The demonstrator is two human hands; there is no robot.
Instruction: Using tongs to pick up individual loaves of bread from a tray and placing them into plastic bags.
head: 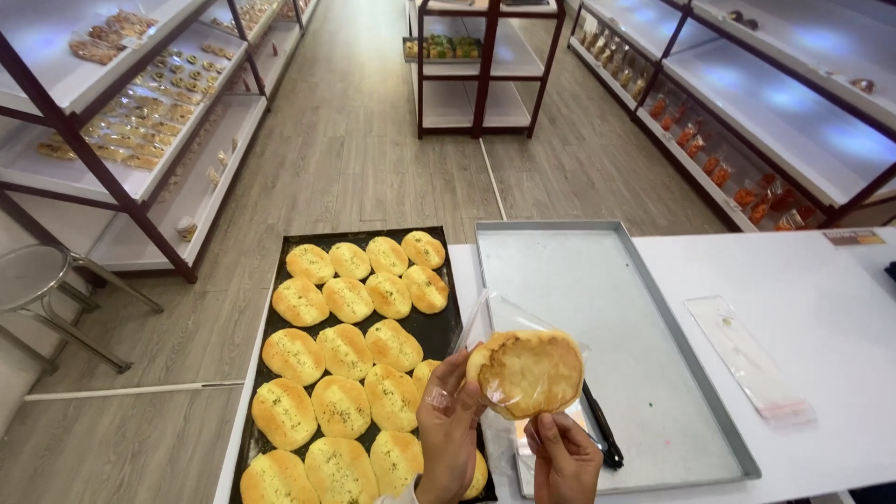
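Note:
A round golden bun sits inside a clear plastic bag, held up over the near edge of the empty grey metal tray. My left hand grips the bag and bun from the left side. My right hand pinches the bag's lower edge from below. To the left lies a black baking tray with several herb-speckled buns in rows.
A black tool lies on the grey tray by my right hand. Flat clear bags rest on the white counter at right. Shelving racks with packaged baked goods line both sides; a metal stool stands left.

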